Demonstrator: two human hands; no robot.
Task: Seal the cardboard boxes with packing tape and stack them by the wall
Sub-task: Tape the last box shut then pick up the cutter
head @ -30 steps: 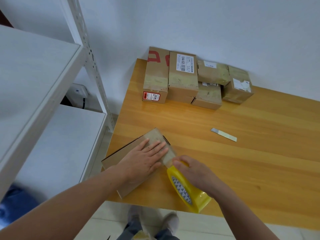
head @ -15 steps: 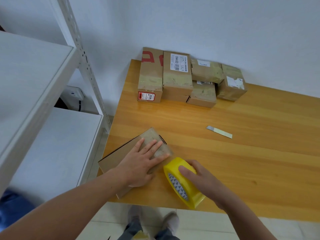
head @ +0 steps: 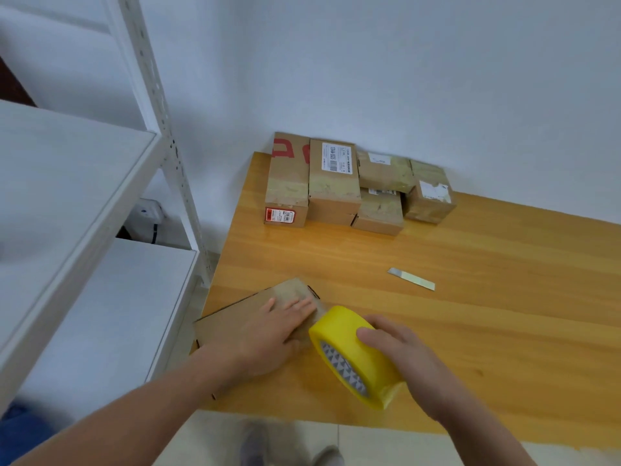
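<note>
Single head-worn wide view, facing forward and down, close over left hand [head: 272, 334] and right hand [head: 400, 351] (table [head: 487, 331], wall [head: 403, 79] beyond).

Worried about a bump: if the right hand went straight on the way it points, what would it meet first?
Probably the left hand, flat on the cardboard box just beyond the yellow tape roll that the right hand grips; depth is unclear, so perhaps the box.

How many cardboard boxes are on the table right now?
6: one box under the left hand at the near edge; five boxes clustered against the wall; more may hide beneath them.
</note>
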